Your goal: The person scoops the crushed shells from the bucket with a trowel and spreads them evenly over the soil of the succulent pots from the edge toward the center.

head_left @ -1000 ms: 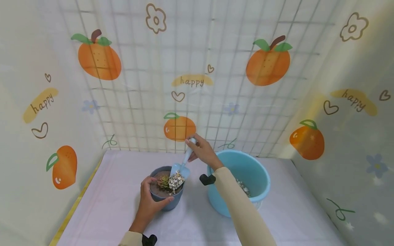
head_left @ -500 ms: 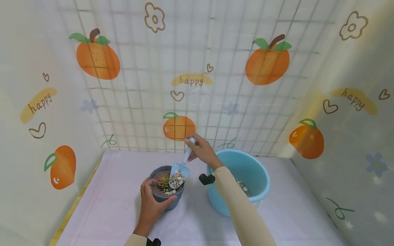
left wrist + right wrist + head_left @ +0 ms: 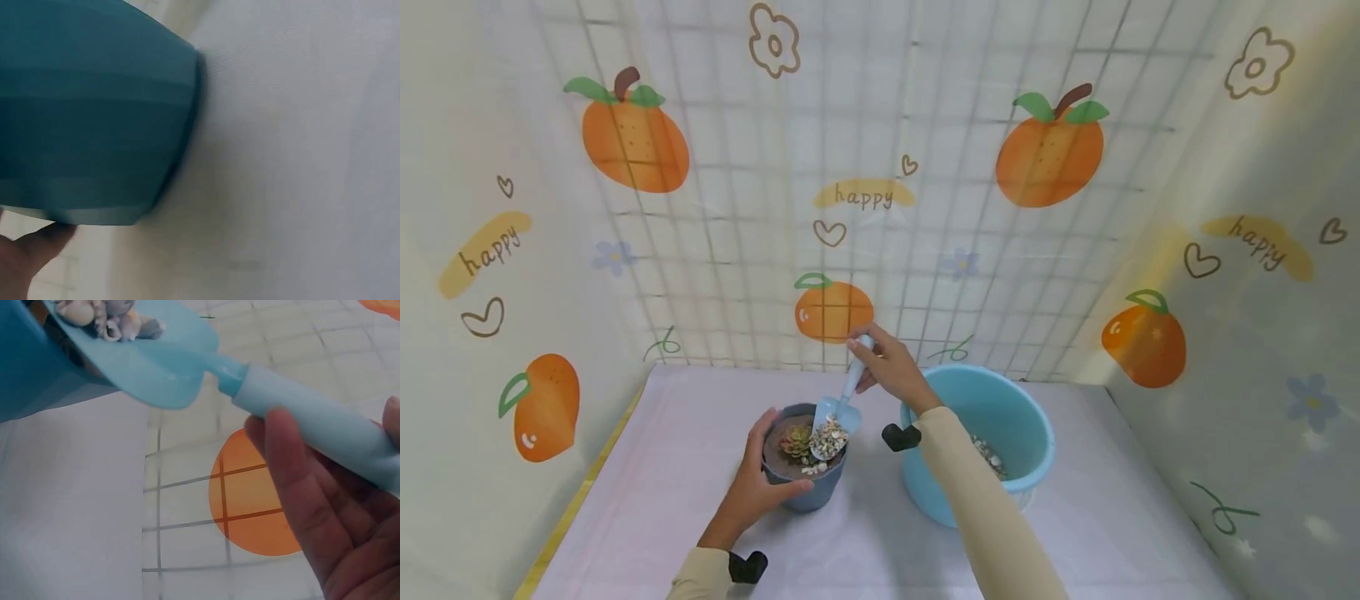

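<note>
A blue-grey flower pot point(image 3: 815, 493) full of brown soil stands on the table, with a small green-and-reddish succulent point(image 3: 794, 442) in it. My left hand point(image 3: 758, 481) holds the pot from the left, fingers along its side and thumb across its front; the left wrist view shows the pot's wall point(image 3: 94, 119) close up. In my right hand point(image 3: 889, 367) is the handle of a light-blue trowel point(image 3: 837, 408), gripped between thumb and fingers. Its blade tilts down over the pot's right rim, loaded with small pale stones point(image 3: 828, 437). A few white stones point(image 3: 814, 469) lie on the soil at the front.
To the right of the pot stands a light-blue bucket point(image 3: 921, 496) with more stones point(image 3: 988, 457) at its bottom, partly behind my right forearm. A white cloth covers the table point(image 3: 700, 400). Printed curtains point(image 3: 737, 250) over a wire grid close off the back and sides.
White stones have come onto the soil at the pot's front. My left fingers have moved from over the rim to the pot's outer left side. The trowel stays over the pot.
</note>
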Action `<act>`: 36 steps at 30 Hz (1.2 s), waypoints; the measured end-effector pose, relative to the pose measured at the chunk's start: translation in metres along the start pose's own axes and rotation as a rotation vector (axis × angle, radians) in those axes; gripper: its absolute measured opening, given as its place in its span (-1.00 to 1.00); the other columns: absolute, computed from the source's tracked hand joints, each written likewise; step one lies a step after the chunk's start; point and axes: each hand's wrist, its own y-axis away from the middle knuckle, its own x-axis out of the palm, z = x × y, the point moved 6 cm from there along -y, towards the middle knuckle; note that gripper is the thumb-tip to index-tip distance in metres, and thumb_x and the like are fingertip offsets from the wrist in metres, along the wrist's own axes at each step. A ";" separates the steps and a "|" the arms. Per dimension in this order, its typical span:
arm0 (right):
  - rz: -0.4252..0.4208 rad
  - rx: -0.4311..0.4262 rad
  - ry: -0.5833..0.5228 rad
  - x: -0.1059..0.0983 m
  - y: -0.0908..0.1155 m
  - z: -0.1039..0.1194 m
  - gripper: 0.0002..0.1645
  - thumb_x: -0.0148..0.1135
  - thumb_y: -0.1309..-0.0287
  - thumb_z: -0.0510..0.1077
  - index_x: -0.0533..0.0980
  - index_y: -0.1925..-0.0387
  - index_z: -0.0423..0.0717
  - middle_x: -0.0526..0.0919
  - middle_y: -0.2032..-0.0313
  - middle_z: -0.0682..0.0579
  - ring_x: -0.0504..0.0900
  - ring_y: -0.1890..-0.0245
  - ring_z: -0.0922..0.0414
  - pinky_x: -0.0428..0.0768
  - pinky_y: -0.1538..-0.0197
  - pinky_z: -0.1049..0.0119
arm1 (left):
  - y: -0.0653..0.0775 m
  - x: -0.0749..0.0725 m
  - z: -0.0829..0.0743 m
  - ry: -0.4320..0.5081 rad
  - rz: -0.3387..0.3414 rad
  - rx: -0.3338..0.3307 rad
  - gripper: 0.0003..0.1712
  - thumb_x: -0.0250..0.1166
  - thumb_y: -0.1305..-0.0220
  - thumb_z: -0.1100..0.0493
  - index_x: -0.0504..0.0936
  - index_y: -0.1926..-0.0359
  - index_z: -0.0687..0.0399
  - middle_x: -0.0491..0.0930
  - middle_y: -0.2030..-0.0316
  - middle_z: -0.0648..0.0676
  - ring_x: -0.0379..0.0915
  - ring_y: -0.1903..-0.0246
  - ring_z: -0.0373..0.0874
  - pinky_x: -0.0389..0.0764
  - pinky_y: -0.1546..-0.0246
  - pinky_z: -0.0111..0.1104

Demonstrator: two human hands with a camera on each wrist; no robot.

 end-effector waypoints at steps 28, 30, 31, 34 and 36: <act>-0.033 -0.016 0.059 -0.001 0.002 0.004 -0.66 0.12 -0.35 0.23 0.50 -0.07 0.31 0.53 0.36 -0.22 0.67 0.58 -0.09 0.67 0.45 0.03 | 0.010 0.014 0.001 -0.038 -0.220 0.035 0.10 0.62 0.16 -0.21 0.26 -0.39 -0.22 -0.12 -0.49 -0.09 -0.17 -0.44 -0.07 0.08 -0.27 0.18; -0.034 -0.015 0.057 -0.001 0.002 0.004 -0.66 0.12 -0.34 0.23 0.50 -0.07 0.30 0.53 0.36 -0.21 0.67 0.57 -0.09 0.66 0.43 0.02 | 0.011 0.014 0.000 -0.042 -0.224 0.033 0.10 0.62 0.16 -0.21 0.26 -0.39 -0.23 -0.12 -0.49 -0.09 -0.17 -0.44 -0.07 0.08 -0.26 0.18; -0.034 -0.017 0.055 -0.001 0.003 0.004 -0.66 0.12 -0.34 0.24 0.50 -0.07 0.30 0.53 0.37 -0.21 0.67 0.57 -0.10 0.66 0.43 0.01 | 0.011 0.014 0.000 -0.043 -0.226 0.031 0.10 0.62 0.17 -0.21 0.26 -0.39 -0.23 -0.12 -0.49 -0.10 -0.17 -0.44 -0.07 0.09 -0.27 0.17; -0.037 -0.026 0.057 -0.002 0.002 0.005 -0.65 0.13 -0.34 0.23 0.51 -0.08 0.30 0.53 0.38 -0.21 0.66 0.57 -0.09 0.67 0.42 0.02 | 0.011 0.014 0.000 -0.047 -0.229 0.029 0.11 0.62 0.17 -0.21 0.26 -0.39 -0.21 -0.12 -0.49 -0.07 -0.16 -0.44 -0.07 0.08 -0.27 0.17; -0.040 -0.034 0.067 -0.002 0.002 0.005 -0.65 0.13 -0.34 0.23 0.51 -0.08 0.30 0.54 0.39 -0.20 0.66 0.57 -0.08 0.67 0.43 0.05 | 0.011 0.014 -0.001 -0.048 -0.231 0.030 0.11 0.62 0.17 -0.20 0.26 -0.39 -0.18 -0.12 -0.49 -0.05 -0.16 -0.44 -0.05 0.08 -0.27 0.18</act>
